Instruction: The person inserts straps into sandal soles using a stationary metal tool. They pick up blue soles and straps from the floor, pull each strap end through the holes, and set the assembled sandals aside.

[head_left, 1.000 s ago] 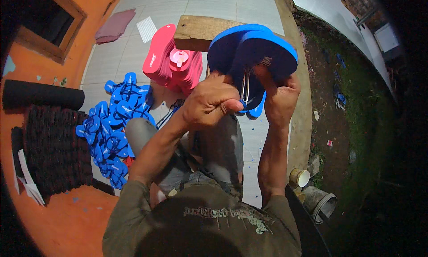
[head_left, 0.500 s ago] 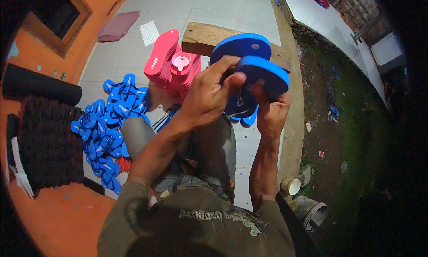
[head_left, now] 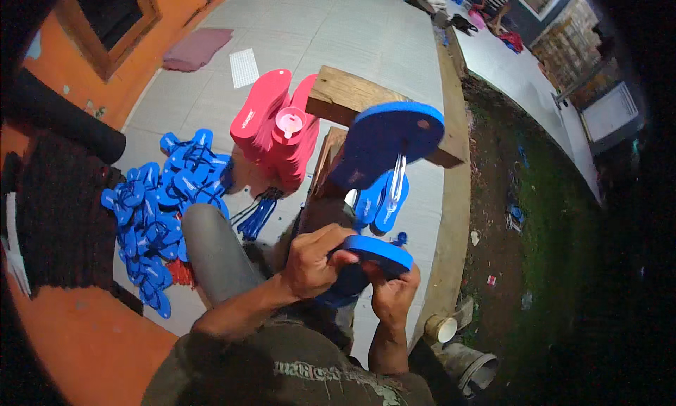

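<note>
Both my hands grip a blue flip-flop (head_left: pixel 380 251) low over my lap, its sole edge turned up. My left hand (head_left: pixel 313 261) clasps its left side, thumb on top. My right hand (head_left: pixel 391 290) holds the right side, with some fingers hidden beneath. Ahead, a blue sole (head_left: pixel 394 135) stands tilted against a wooden stand (head_left: pixel 352 96), and a shiny metal rod (head_left: pixel 399 177) shows below it. I cannot tell how the sole is fixed. Beyond my hands, a pair of blue soles (head_left: pixel 369 203) lies on the floor.
A heap of blue flip-flops (head_left: pixel 151 216) lies left, near a bundle of dark blue straps (head_left: pixel 259 216). Stacked pink soles (head_left: pixel 260 114) carry a pink container (head_left: pixel 289 124). A black roll (head_left: pixel 77 117) lies by the orange wall. Buckets (head_left: pixel 468 367) stand at the floor's right edge.
My hands have drawn the flip-flop down and toward me, away from the stand. The other blue sole stays at the stand, now apart from it. The view has shifted, showing more of the far background.
</note>
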`<action>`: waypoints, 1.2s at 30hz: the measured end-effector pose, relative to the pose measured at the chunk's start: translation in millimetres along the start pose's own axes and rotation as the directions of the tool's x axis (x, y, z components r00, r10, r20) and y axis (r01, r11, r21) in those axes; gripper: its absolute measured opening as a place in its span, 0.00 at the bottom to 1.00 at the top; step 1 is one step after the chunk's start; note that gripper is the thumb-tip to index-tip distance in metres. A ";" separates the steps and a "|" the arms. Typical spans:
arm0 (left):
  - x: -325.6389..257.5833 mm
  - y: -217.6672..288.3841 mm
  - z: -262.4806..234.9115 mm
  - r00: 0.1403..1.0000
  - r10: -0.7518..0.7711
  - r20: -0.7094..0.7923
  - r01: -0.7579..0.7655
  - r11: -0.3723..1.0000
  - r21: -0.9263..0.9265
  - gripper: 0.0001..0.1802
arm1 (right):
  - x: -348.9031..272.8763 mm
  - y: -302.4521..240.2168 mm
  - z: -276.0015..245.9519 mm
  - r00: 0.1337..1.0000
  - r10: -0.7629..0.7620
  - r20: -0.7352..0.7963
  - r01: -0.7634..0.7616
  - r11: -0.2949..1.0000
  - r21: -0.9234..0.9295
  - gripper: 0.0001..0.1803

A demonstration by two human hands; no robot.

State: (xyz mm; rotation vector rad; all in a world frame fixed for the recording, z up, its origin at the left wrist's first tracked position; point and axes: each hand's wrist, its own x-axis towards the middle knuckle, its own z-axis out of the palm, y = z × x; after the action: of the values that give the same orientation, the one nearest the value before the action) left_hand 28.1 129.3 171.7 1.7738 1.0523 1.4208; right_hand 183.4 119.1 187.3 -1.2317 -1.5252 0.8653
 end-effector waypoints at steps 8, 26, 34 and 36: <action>-7.4 -22.7 6.9 0.995 -0.089 0.044 0.062 0.903 0.425 0.19 | -10.6 43.7 31.8 0.955 0.160 -0.250 -0.070 0.940 0.334 0.10; -96.4 -58.0 -53.5 0.903 -0.428 0.027 0.412 0.885 0.218 0.13 | -31.5 110.9 75.3 0.911 0.410 -0.027 -0.399 0.899 0.182 0.12; -99.1 -62.9 1.5 0.831 -0.442 0.338 0.043 0.657 0.753 0.11 | -62.9 111.9 92.6 0.882 0.460 0.104 -0.472 0.852 0.226 0.11; -111.4 -64.4 2.1 0.841 -0.423 0.337 0.066 0.700 0.711 0.11 | -64.8 112.2 84.7 0.862 0.464 0.204 -0.502 0.836 0.222 0.10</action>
State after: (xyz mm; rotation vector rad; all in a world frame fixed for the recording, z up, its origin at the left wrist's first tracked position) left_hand 6.1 63.2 63.5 2.1962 1.5741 0.3492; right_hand 137.2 86.5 43.2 -1.3974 -1.1572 1.4726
